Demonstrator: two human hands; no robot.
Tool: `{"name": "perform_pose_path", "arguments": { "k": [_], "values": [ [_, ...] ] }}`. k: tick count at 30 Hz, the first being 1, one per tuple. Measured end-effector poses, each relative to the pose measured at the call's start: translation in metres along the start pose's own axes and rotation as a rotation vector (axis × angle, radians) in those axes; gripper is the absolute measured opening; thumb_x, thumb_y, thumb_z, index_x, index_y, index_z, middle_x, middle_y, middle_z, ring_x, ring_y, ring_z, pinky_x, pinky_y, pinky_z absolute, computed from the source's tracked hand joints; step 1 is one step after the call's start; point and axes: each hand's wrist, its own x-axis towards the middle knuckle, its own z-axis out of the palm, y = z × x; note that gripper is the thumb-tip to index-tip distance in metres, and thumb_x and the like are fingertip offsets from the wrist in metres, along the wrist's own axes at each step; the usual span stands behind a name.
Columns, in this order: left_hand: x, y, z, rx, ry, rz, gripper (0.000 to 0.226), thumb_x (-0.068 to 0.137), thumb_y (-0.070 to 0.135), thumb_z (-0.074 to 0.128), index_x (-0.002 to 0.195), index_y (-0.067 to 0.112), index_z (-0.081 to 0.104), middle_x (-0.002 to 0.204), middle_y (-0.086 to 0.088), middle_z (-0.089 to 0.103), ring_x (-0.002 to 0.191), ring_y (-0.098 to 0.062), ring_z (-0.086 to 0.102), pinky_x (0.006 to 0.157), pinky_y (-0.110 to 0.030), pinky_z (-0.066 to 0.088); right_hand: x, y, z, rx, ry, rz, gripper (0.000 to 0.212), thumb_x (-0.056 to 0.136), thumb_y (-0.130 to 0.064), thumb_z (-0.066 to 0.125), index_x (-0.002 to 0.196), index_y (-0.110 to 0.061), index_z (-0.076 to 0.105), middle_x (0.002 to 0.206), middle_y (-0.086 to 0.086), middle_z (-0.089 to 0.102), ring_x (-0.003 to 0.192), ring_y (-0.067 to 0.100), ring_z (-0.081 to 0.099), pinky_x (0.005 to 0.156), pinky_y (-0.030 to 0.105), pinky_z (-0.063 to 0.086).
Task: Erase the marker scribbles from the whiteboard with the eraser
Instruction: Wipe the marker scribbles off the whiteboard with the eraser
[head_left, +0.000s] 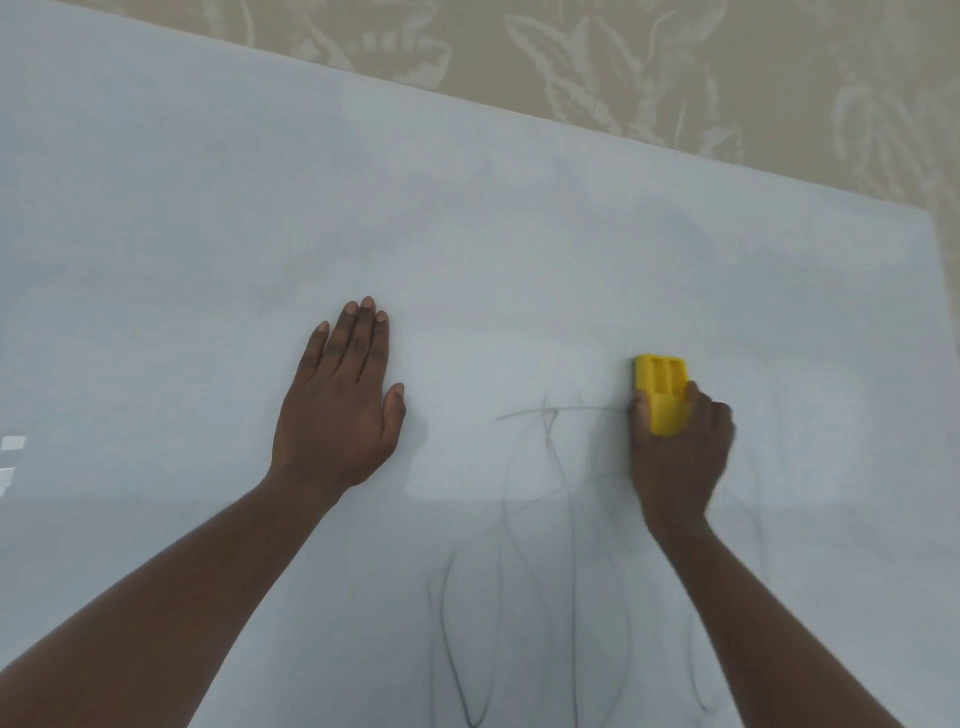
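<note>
A large whiteboard (218, 218) fills most of the view, lying flat. Thin grey marker scribbles (530, 571) loop across its lower middle, from between my hands down to the bottom edge of the view. My right hand (680, 457) grips a yellow eraser (662, 387) and presses it on the board at the upper right end of the scribbles. My left hand (340, 400) rests flat on the board to the left, palm down with fingers together, holding nothing.
Beige cloth with a pale leaf pattern (675, 62) lies beyond the board's far edge and right corner. Faint smudged patches show on the upper part of the board.
</note>
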Motion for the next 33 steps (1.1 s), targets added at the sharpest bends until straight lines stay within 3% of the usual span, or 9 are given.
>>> {"name": "perform_pose_path", "arguments": {
  "k": [6,10,16,21,27,30,33],
  "values": [
    [-0.014,-0.012,-0.002,0.003,-0.025,0.060,0.066,0.101,0.034,0.028,0.157,0.000,0.020,0.166,-0.016,0.020,0.156,-0.027,0.017,0.127,-0.047,0.019,-0.081,-0.099,0.013,0.169,-0.096,-0.182,0.056,0.088,-0.038,0.069,0.129,-0.002,0.055,0.098,0.015,0.055,0.091,0.034,0.052,0.084,0.045,0.048],
    [-0.038,-0.018,-0.005,0.011,-0.020,0.065,0.066,0.101,0.034,0.029,0.157,0.000,0.021,0.166,-0.017,0.021,0.155,-0.028,0.019,0.126,-0.049,0.020,-0.133,-0.120,0.012,0.149,-0.099,-0.283,0.054,0.089,-0.042,0.065,0.126,-0.003,0.058,0.093,0.011,0.056,0.084,0.029,0.051,0.079,0.039,0.047],
    [-0.073,-0.019,-0.006,0.004,-0.068,0.062,0.067,0.100,0.033,0.026,0.157,-0.002,0.019,0.166,-0.020,0.020,0.155,-0.032,0.017,0.126,-0.053,0.019,-0.228,-0.111,-0.008,0.078,-0.157,-0.397,0.054,0.088,-0.046,0.065,0.122,-0.006,0.057,0.091,0.006,0.054,0.081,0.025,0.050,0.072,0.035,0.044],
    [-0.096,-0.017,-0.003,-0.032,-0.074,0.074,0.066,0.102,0.032,0.028,0.157,-0.002,0.014,0.166,-0.021,0.017,0.156,-0.033,0.013,0.127,-0.053,0.016,-0.300,-0.103,-0.029,0.039,-0.247,-0.344,0.056,0.087,-0.050,0.065,0.122,-0.009,0.053,0.094,0.005,0.056,0.082,0.022,0.052,0.074,0.032,0.043],
    [-0.126,-0.017,-0.003,-0.038,-0.119,0.124,0.067,0.103,0.033,0.025,0.158,-0.002,0.009,0.167,-0.021,0.011,0.157,-0.032,0.009,0.128,-0.052,0.011,-0.387,-0.086,-0.063,-0.050,-0.363,-0.373,0.057,0.082,-0.050,0.070,0.116,-0.006,0.054,0.096,0.007,0.059,0.074,0.024,0.054,0.063,0.034,0.041],
    [-0.130,-0.018,-0.002,-0.058,-0.125,0.133,0.067,0.103,0.033,0.025,0.158,-0.002,0.007,0.168,-0.021,0.009,0.157,-0.032,0.006,0.128,-0.052,0.008,-0.409,-0.065,-0.077,-0.107,-0.367,-0.439,0.059,0.082,-0.051,0.070,0.116,-0.005,0.053,0.102,0.007,0.055,0.073,0.025,0.053,0.063,0.035,0.038],
    [-0.134,-0.018,0.000,-0.072,-0.122,0.143,0.068,0.102,0.034,0.024,0.158,-0.002,0.006,0.168,-0.021,0.008,0.157,-0.031,0.005,0.128,-0.051,0.007,-0.406,-0.031,-0.088,-0.187,-0.373,-0.409,0.058,0.085,-0.050,0.067,0.115,-0.003,0.052,0.095,0.011,0.063,0.072,0.028,0.054,0.064,0.036,0.037]
  ]
}}
